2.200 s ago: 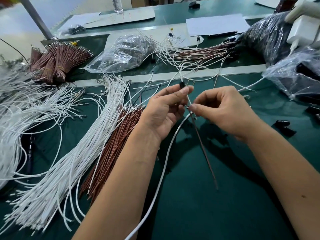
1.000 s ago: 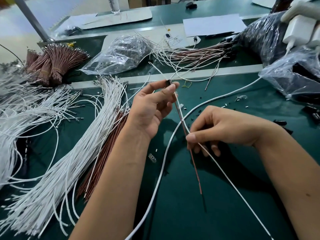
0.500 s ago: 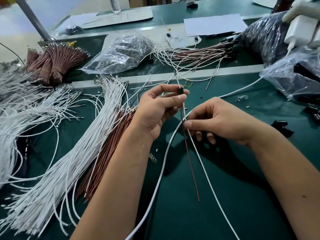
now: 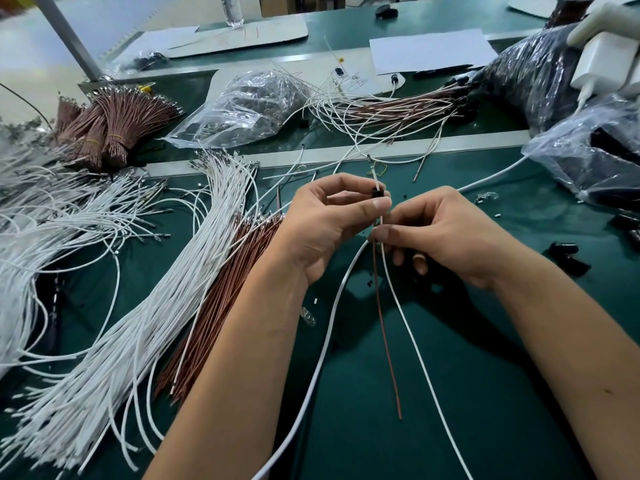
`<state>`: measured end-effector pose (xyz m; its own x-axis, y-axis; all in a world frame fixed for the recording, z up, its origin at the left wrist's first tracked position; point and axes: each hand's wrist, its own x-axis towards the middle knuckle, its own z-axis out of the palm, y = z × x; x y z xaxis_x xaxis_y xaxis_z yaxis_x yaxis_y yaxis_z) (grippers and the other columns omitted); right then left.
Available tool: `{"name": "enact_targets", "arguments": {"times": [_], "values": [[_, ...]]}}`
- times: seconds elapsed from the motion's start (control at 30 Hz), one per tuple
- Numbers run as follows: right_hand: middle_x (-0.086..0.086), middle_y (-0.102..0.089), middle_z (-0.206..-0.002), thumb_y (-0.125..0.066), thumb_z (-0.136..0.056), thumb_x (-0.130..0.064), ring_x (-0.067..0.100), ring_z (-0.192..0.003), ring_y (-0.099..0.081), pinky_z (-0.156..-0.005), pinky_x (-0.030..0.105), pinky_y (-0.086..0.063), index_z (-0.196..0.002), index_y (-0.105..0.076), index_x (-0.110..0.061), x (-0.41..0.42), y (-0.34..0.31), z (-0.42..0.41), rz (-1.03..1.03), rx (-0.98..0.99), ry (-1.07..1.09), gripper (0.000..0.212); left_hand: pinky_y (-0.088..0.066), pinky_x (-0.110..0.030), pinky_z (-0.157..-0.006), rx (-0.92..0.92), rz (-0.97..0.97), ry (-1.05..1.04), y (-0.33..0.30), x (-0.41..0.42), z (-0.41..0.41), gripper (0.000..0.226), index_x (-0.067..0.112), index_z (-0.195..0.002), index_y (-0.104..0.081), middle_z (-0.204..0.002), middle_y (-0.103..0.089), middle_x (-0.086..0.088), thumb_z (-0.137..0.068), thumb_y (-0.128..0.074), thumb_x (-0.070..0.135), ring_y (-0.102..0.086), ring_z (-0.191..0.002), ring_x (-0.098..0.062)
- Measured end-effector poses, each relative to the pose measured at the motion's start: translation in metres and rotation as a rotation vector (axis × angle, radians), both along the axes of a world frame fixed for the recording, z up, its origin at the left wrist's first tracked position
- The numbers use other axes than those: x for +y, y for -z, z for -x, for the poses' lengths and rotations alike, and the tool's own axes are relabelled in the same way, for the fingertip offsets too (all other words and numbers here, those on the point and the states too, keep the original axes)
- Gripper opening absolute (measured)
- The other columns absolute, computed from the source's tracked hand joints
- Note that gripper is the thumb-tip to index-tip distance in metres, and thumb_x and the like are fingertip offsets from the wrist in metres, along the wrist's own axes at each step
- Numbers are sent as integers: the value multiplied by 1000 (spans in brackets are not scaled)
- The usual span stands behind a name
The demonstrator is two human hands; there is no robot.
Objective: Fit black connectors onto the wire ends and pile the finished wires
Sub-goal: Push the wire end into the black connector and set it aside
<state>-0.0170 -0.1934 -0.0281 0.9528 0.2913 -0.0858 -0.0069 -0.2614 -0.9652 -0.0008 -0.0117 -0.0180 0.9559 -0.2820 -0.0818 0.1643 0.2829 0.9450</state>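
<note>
Left hand [image 4: 322,226] pinches the connector [image 4: 377,194] at frame centre, long axis upright. Right hand [image 4: 446,237] pinches the white wire [image 4: 412,334] and brown wire [image 4: 386,334], which trail toward the bottom edge.

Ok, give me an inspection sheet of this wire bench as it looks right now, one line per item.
Surface: dark green bench mat, bare in front of the hands.
Job's things: small black plastic connector pinched by the left hand; thin white wire and thin brown wire hang from the right hand.
Clutter: clear plastic bags, loose black connectors at right.
Hands: both gripping, close together.
Cables: fanned white wire pile, loose brown wire pile, tied brown wire bundles, thick white cable, finished wires at the back.
Surroundings: white paper sheet, white charger plug.
</note>
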Motion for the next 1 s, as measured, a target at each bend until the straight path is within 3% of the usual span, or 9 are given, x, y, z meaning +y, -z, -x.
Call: {"name": "enact_targets", "arguments": {"times": [0.1, 0.3, 0.4, 0.53, 0.67, 0.83, 1.0], "values": [[9, -65, -58, -80, -76, -37, 13, -39, -49, -37, 19, -38, -77, -77, -7, 1, -2, 1, -17, 9, 6, 31, -58, -23, -73, -14, 4, -7, 1, 0, 0, 20, 6, -85, -69, -85, -75, -8, -71, -76, -5, -71, -73, -13], [3, -62, -52, -80, -85, -20, 5, -37, -50, -36, 16, -36, -75, -73, 3, 2, -2, 1, -44, -1, 16, 26, -57, -21, -73, -14, 11, -9, 1, -1, -1, 21, 2, -89, -72, -85, -76, -7, -68, -78, 2, -71, -75, -12], [0, -63, -52, -82, -84, -18, 4, -39, -51, -37, 16, -37, -71, -72, 0, 2, -1, 1, -52, -6, 5, 24, -57, -21, -73, -7, 17, -14, 0, -1, -1, 18, 3, -87, -73, -85, -76, -7, -70, -77, 0, -71, -75, -12], [3, -66, -57, -85, -74, -29, 8, -45, -55, -39, 19, -41, -73, -73, 0, 2, 0, 1, -42, -20, -7, 32, -56, -20, -71, -5, 23, -19, -1, 0, 0, 14, 3, -87, -72, -85, -76, -7, -76, -75, -4, -71, -74, -11], [11, -66, -61, -86, -67, -36, 11, -48, -56, -40, 21, -41, -74, -74, -1, 2, 0, 0, -36, -33, -4, 38, -56, -21, -68, 6, 15, -20, -3, 0, 1, 17, 8, -82, -73, -85, -76, -7, -67, -80, 6, -70, -72, -11], [5, -64, -57, -85, -70, -40, 8, -46, -53, -39, 19, -38, -74, -76, -10, 0, -1, 0, -39, -61, 11, 31, -54, -19, -66, -6, -67, -20, -2, 1, 1, 19, 13, -87, -75, -80, -74, -4, -69, -83, 14, -67, -66, -10], [2, -64, -61, -80, -78, -41, 7, -49, -55, -40, 20, -40, -86, -81, -17, 0, 0, -1, -139, -140, 89, 25, -55, -20, -66, -73, 7, -21, -4, 0, 3, 15, 15, -75, -76, -82, -77, -5, -62, -82, 8, -71, -71, -12]]}}
